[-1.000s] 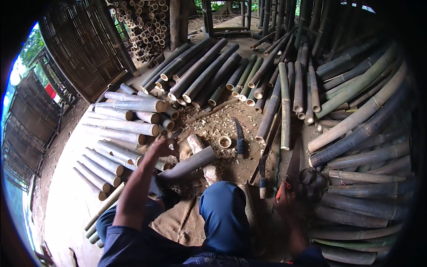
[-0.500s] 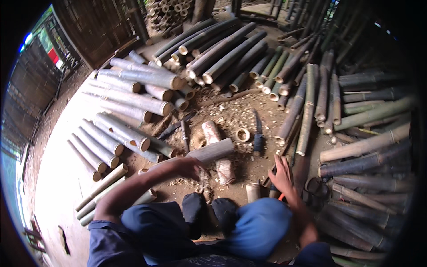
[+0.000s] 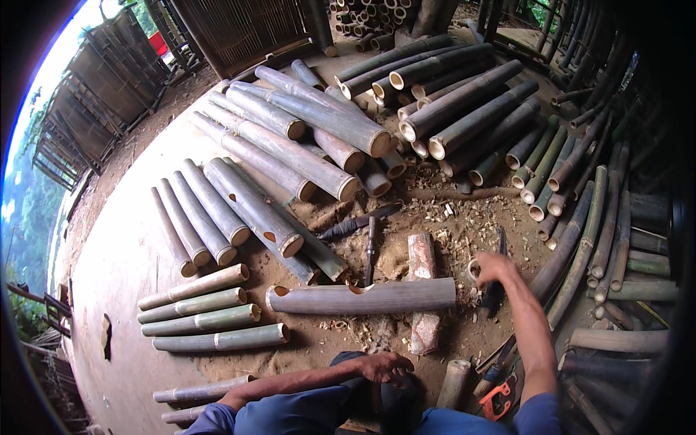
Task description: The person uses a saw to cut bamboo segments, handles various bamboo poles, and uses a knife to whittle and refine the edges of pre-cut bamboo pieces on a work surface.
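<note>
Reaching out, the right hand (image 3: 494,267) is closed on a small bamboo ring (image 3: 474,270) beside the notched bamboo pole (image 3: 362,296), while the left hand (image 3: 383,366) rests open by the knee; a firm lift seems called for next.

Lots of long grey bamboo poles (image 3: 290,156) lie in rows on the dirt ground (image 3: 123,254), and four shorter poles (image 3: 210,319) lie side by side near them. Green bamboo sticks (image 3: 573,210) are piled at the right. A woven bamboo fence (image 3: 239,25) stands at the back.
</note>
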### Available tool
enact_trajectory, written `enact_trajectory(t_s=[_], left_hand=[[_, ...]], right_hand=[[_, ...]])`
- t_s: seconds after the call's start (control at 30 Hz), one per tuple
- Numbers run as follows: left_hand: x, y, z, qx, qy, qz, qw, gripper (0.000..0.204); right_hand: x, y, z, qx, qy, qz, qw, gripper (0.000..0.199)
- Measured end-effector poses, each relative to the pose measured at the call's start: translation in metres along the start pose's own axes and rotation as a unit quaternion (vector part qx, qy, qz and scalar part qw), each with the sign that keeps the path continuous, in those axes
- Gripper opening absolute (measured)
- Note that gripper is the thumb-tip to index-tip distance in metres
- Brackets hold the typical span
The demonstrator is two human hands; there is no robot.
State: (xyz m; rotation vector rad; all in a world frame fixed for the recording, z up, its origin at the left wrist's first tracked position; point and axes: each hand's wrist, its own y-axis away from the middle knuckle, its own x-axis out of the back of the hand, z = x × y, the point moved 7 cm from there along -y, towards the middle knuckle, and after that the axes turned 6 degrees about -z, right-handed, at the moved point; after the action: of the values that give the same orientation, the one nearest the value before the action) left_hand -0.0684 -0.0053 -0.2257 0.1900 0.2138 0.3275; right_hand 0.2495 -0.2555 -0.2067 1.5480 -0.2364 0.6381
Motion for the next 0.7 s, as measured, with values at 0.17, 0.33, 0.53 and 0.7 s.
enact_trajectory(t_s=[0.17, 0.33, 0.53, 0.7], left_hand=[[0.008, 0.015, 0.001, 0.012, -0.044, 0.055, 0.997, 0.06], [0.022, 0.029, 0.045, 0.043, -0.051, 0.067, 0.996, 0.06], [0.074, 0.075, 0.093, -0.016, 0.18, 0.267, 0.947, 0.065], [0.155, 0.131, 0.147, 0.109, -0.306, 0.395, 0.859, 0.096]], right_hand=[[0.207, 0.156, -0.056, 0.336, -0.554, 0.377, 0.662, 0.1], [0.184, 0.274, -0.112, 0.408, -0.46, 0.456, 0.643, 0.091], [-0.025, 0.235, -0.092, 0.23, -0.522, 0.352, 0.742, 0.042], [-0.171, 0.223, -0.126, 0.087, -0.413, 0.201, 0.884, 0.04]])
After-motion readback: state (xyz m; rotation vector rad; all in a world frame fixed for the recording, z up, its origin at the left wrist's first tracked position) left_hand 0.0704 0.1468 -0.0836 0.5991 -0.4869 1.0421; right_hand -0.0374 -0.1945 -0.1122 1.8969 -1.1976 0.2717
